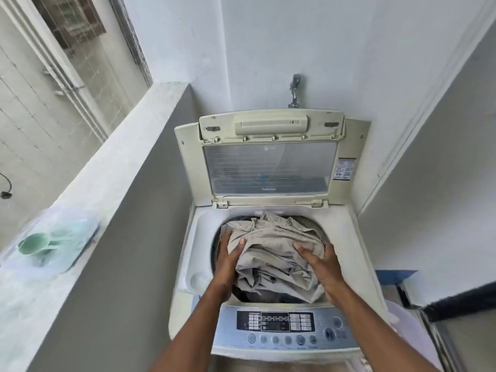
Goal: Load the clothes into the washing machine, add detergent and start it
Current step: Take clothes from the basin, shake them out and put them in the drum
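A cream top-loading washing machine [346,237] stands in front of me with its lid [271,162] folded up against the wall. A crumpled beige cloth [273,245] fills the mouth of the drum. My left hand [228,261] grips its left side, thumb on top. My right hand [322,267] holds its right side. The control panel [284,326] with dark display and round buttons lies below my wrists. A clear tub with a green scoop [35,244] rests on the ledge at left.
A white ledge [112,157] runs along the left, with a window above it. A metal tap [295,89] sticks out of the wall behind the machine. Dark and blue objects [402,275] lie on the floor at right.
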{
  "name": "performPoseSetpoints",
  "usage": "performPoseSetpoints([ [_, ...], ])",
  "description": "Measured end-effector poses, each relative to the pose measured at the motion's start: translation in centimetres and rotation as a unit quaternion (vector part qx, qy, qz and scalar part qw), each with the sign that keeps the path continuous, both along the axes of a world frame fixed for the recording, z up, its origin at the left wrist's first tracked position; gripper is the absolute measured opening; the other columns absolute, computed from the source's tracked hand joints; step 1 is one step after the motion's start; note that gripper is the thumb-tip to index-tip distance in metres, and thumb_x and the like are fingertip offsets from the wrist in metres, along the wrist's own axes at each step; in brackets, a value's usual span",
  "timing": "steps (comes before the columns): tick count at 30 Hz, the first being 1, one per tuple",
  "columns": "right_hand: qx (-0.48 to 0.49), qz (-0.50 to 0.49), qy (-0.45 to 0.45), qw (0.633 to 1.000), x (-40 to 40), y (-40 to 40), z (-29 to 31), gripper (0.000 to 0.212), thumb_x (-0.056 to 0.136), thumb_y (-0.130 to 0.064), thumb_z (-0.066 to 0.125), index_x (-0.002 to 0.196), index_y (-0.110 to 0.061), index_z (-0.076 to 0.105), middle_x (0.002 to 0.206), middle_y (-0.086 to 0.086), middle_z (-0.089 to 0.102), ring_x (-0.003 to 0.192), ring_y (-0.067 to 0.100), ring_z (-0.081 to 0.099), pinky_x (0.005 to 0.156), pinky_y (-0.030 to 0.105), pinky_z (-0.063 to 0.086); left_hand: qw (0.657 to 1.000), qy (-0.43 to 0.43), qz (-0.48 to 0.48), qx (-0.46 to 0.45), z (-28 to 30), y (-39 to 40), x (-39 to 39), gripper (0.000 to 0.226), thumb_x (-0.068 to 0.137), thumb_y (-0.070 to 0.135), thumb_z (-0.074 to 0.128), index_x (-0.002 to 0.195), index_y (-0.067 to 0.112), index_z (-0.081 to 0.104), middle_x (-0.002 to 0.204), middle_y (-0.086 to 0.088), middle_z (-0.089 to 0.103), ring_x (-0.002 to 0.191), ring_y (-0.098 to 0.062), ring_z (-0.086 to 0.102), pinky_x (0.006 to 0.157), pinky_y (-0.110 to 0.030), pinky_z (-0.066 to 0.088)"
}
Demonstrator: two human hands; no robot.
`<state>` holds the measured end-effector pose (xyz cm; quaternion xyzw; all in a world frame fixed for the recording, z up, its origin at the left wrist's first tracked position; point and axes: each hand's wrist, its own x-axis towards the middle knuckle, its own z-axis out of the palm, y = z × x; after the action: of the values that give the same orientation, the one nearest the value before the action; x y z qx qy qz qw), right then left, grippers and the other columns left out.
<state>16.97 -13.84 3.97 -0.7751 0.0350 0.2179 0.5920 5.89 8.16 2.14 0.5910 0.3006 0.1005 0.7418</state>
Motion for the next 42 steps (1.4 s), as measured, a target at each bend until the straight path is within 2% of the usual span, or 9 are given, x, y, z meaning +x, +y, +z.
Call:
performPoseSetpoints([
  [4,-0.084,0.012,0.027,0.996,1.8,1.5,-3.3,0.123,0.047,-0.096,0.074,0.145,-0.025,0.046,0.143,0.005,0.06,0.127,0.027,0.059,0.108,0.048,0.051,0.996,0.052,-0.011,-0.07,-2.5,1.4,1.6,0.09,0.065,0.077,0.078,0.145,0.049,0.048,0.151,0.009,0.056,0.138,-0.019,0.053,0.11,-0.047,0.043],
  [7,-0.129,0.026,0.059,0.99,3.4,3.0,-5.3,0.124,0.061,-0.096,0.065,0.153,-0.017,0.039,0.151,0.009,0.054,0.134,0.031,0.055,0.11,0.045,0.048,0.996,0.055,-0.046,-0.061,-4.2,2.6,3.4,0.058,0.09,0.06,0.067,0.137,0.026,0.066,0.135,-0.006,0.071,0.127,-0.027,0.066,0.116,-0.056,0.044],
  [13,-0.13,-0.001,0.129,0.983,5.7,5.7,-10.9,0.116,0.062,-0.093,0.067,0.143,-0.012,0.054,0.133,0.003,0.064,0.119,0.026,0.063,0.101,0.037,0.051,0.988,0.125,-0.039,-0.085,-9.5,4.3,5.9,0.041,0.102,0.053,0.056,0.126,0.026,0.075,0.12,-0.007,0.079,0.114,-0.025,0.074,0.113,-0.052,0.048],
  [21,-0.116,-0.073,0.215,0.967,7.7,7.9,-17.7,0.03,0.082,-0.032,0.076,0.101,-0.01,0.068,0.096,0.015,0.074,0.082,0.031,0.071,0.052,0.03,0.056,0.969,0.236,0.01,-0.078,-17.1,4.5,9.2,0.074,0.063,0.083,0.075,0.118,0.033,0.077,0.112,0.002,0.08,0.105,-0.022,0.076,0.101,-0.044,0.057],
  [26,-0.18,-0.038,0.217,0.959,8.0,8.5,-21.8,0.053,0.072,-0.023,0.067,0.123,-0.012,0.063,0.104,0.008,0.068,0.094,0.033,0.067,0.082,0.044,0.062,0.95,0.309,0.002,-0.041,-20.1,4.6,9.4,0.067,0.063,0.068,0.073,0.115,0.027,0.074,0.096,-0.004,0.08,0.095,-0.025,0.074,0.094,-0.041,0.058],
  [30,-0.187,0.021,0.241,0.952,8.1,7.9,-23.8,0.053,0.094,-0.016,0.049,0.146,-0.028,0.05,0.131,0.009,0.06,0.096,0.027,0.066,0.059,0.035,0.062,0.926,0.368,-0.088,-0.016,-21.7,4.2,9.7,0.069,0.073,0.05,0.083,0.134,0.023,0.064,0.13,-0.004,0.068,0.117,-0.028,0.065,0.102,-0.039,0.053],
  [34,-0.205,0.095,0.26,0.939,7.6,7.8,-24.9,0.054,0.097,-0.004,0.041,0.144,-0.026,0.055,0.129,0.007,0.061,0.093,0.022,0.065,0.065,0.037,0.063,0.897,0.396,-0.188,-0.067,-21.9,2.9,10.1,0.048,0.089,0.038,0.075,0.132,0.018,0.068,0.124,-0.006,0.067,0.107,-0.026,0.066,0.081,-0.037,0.058],
  [37,-0.24,0.154,0.238,0.928,7.2,8.4,-24.4,0.058,0.092,-0.005,0.044,0.143,-0.031,0.055,0.135,0.006,0.06,0.11,0.028,0.066,0.052,0.032,0.056,0.895,0.4,-0.197,-0.022,-22.3,2.7,10.2,0.064,0.088,0.036,0.079,0.145,0.019,0.055,0.137,-0.007,0.062,0.111,-0.023,0.063,0.093,-0.04,0.055],
  [42,-0.336,0.238,0.097,0.906,7.4,7.6,-22.5,0.062,0.087,-0.015,0.058,0.147,-0.031,0.052,0.142,0.007,0.063,0.125,0.031,0.062,0.101,0.035,0.053,0.888,0.403,-0.196,0.105,-20.9,3.7,9.6,0.087,0.076,0.046,0.085,0.152,0.019,0.051,0.153,-0.008,0.056,0.139,-0.03,0.054,0.114,-0.034,0.045],
])
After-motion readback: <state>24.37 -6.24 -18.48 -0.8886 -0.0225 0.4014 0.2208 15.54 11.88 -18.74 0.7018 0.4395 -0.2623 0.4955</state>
